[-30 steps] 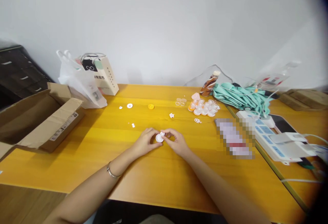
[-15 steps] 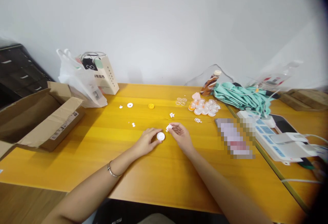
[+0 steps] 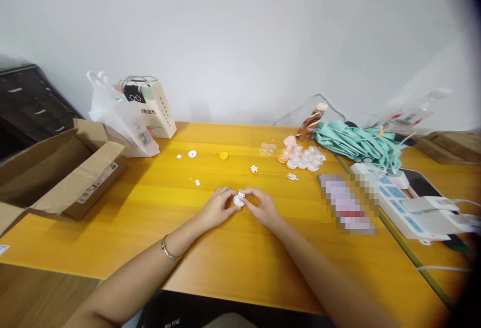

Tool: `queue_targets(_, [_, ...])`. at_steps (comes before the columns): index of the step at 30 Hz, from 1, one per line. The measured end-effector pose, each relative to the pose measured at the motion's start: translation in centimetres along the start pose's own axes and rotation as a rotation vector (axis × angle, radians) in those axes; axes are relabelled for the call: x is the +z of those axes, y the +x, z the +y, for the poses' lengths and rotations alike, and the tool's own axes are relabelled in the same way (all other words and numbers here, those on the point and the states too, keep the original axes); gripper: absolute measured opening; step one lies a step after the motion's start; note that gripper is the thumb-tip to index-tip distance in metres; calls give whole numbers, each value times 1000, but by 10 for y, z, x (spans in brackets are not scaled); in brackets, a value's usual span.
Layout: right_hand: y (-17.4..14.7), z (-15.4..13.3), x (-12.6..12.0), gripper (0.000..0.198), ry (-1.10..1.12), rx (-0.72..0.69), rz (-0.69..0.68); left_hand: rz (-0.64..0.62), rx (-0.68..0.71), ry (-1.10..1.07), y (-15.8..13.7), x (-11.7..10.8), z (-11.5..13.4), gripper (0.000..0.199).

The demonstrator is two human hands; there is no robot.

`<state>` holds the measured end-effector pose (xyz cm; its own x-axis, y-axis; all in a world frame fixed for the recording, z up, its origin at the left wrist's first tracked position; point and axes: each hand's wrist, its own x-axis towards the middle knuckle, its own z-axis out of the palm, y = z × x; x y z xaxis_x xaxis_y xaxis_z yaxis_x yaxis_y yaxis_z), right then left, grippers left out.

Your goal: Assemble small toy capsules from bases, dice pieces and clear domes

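Observation:
Between thumb and fingers, my left hand [image 3: 218,207] grips a small round white disc [image 3: 237,201] just above or on the table. My right hand [image 3: 264,209] pinches a small white cut-out piece [image 3: 241,194] at the disc's upper edge; the fingers partly hide both. Beyond my hands lie a white cut-out piece [image 3: 254,169] and a white oval openwork piece [image 3: 292,177]. Farther left are a yellow round part [image 3: 224,155], a white ring [image 3: 192,153] and tiny white bits [image 3: 197,182].
Several clear rings [image 3: 267,150] and a cluster of clear and orange cups [image 3: 303,157] lie right of centre. An open carton [image 3: 93,178], a plastic bag [image 3: 124,122] and a paper bag [image 3: 161,112] stand left. Right are a bottle [image 3: 311,123], teal folded fabric [image 3: 356,142] and a power strip [image 3: 398,203].
My right hand has moved left, bringing the white cut-out piece from beside the disc to its upper edge. My left hand still holds the disc. The view has shifted slightly.

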<state>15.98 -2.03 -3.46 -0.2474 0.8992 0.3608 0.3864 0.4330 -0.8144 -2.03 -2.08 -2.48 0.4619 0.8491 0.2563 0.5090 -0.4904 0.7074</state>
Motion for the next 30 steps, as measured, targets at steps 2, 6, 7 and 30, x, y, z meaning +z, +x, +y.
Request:
queue_targets(2, [0, -2, -1, 15, -17, -33, -31, -2, 0, 7, 0, 0, 0, 30])
queue_targets(6, [1, -6, -5, 16, -73, -72, -80, -13, -7, 17, 0, 1, -1, 31])
queue_targets(7, [1, -8, -6, 16, -85, -86, -87, -14, -8, 17, 0, 1, -1, 31])
queue_targets(30, [-1, -3, 6, 44, 481, 250, -26, 141, -27, -221, 1, -4, 2, 28])
